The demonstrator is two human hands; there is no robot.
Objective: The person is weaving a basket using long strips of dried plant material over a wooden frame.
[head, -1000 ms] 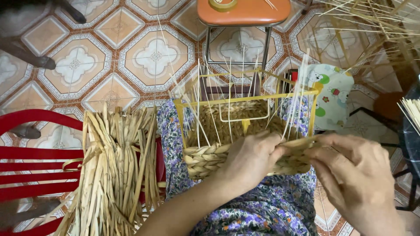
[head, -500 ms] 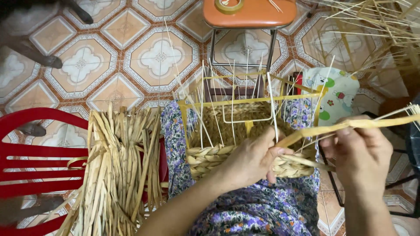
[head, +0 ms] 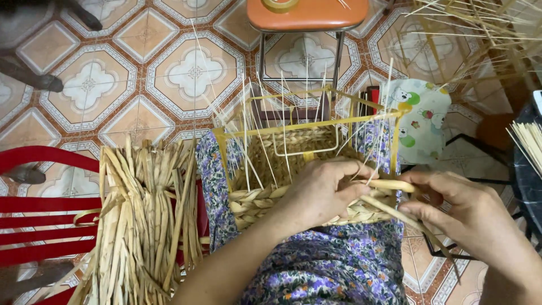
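A half-woven straw basket [head: 265, 200] on a yellow wire frame [head: 305, 127] rests on my lap, thin pale stakes sticking up from it. My left hand [head: 322, 189] presses on the basket's near woven rim and pinches a flat straw strand [head: 389, 185]. My right hand [head: 460, 212] grips the same strand just right of the basket, its loose end trailing down past my wrist. Purple flowered cloth [head: 333, 265] covers my lap.
A bundle of dried straw strands [head: 141, 226] lies on a red plastic chair [head: 39, 226] at my left. An orange stool [head: 307, 14] stands ahead on the patterned tile floor. A cartoon-printed cloth [head: 420, 116] and more loose stakes [head: 530, 138] sit at right.
My right hand, which had drawn the strand out to the right and upward, has come back down beside the basket rim. The strand now lies low along the rim.
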